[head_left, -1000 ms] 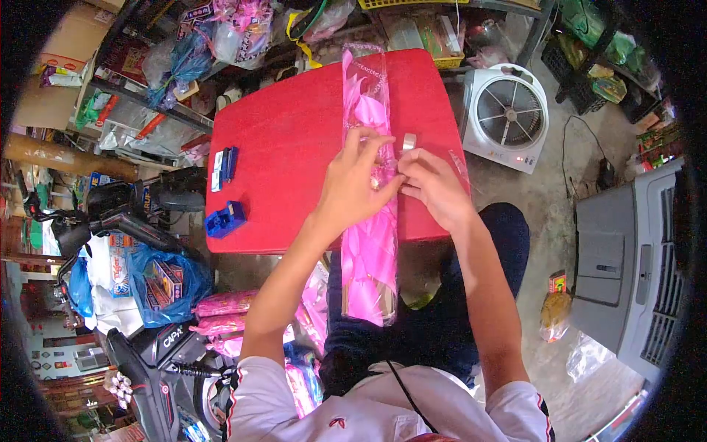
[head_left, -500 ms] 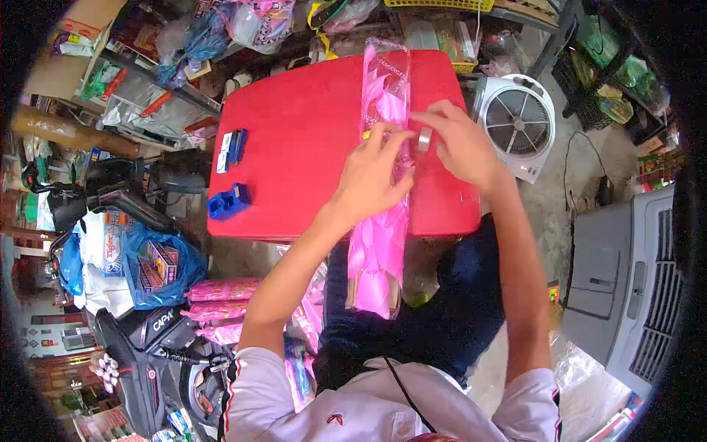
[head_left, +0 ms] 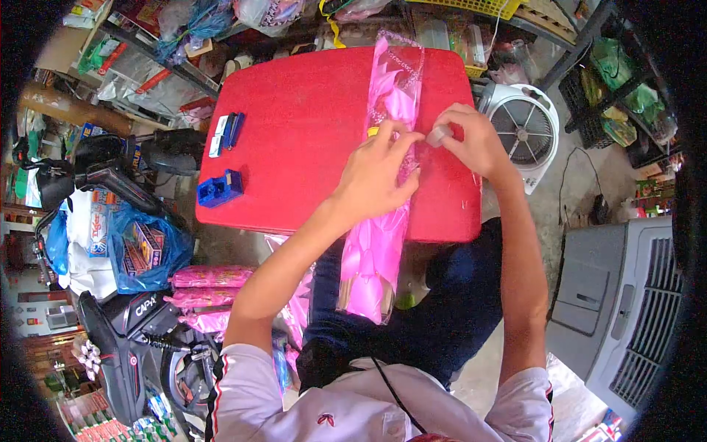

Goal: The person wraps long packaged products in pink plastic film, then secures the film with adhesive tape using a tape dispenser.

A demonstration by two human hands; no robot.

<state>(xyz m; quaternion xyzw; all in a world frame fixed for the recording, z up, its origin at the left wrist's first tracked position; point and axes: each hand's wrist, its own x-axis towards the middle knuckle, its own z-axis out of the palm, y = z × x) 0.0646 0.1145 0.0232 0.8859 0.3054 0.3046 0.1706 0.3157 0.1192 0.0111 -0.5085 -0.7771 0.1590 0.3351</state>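
A long clear plastic sleeve with pink, petal-like contents lies across the right part of the red table, its lower end reaching over the edge above my lap. My left hand rests on the sleeve with curled fingers, gripping it around the middle; its index fingertip is close to the tape. Between the thumb and fingers of my right hand is a small roll of clear tape, held just right of the sleeve. A yellow patch shows on the sleeve beside my left fingers.
On the table's left side are a blue tape dispenser and a blue-and-white stapler-like item. A fan stands at right, near a grey air cooler. Pink packages and a motorbike are at left.
My right hand has turned and closed more around the tape roll, which has shifted slightly up and right. My left hand stays on the sleeve. The whole view has shifted a little.
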